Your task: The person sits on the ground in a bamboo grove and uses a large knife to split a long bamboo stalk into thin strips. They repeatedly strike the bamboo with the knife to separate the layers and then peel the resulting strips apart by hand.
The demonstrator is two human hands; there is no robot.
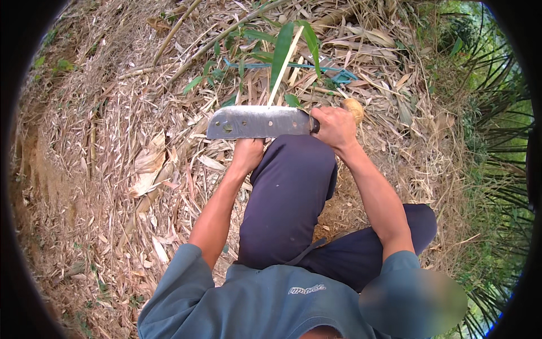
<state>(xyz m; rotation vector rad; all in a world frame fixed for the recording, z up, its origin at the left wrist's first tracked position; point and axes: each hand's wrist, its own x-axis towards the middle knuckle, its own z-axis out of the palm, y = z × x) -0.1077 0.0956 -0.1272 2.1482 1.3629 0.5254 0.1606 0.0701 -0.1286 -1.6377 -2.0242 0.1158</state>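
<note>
A broad-bladed cleaver (257, 122) lies level across the view above my bent knee, its pale edge facing away from me. My right hand (335, 127) is wrapped round its handle, and the rounded wooden end (353, 109) sticks out past my knuckles. Below the blade, left of the knee, is my left hand (249, 151); the blade covers its fingers. A thin pale strip (287, 65) rises slanting from behind the blade's edge. Whether my left hand grips that strip is hidden.
Dry leaves and shavings (113, 147) cover the ground. Green leaves (280, 53) and a blue strap (339, 76) lie beyond the blade. A long bamboo stick (212, 44) slants at the upper left. My dark-trousered knee (293, 164) is close under the blade. Bushes (499, 135) stand at the right.
</note>
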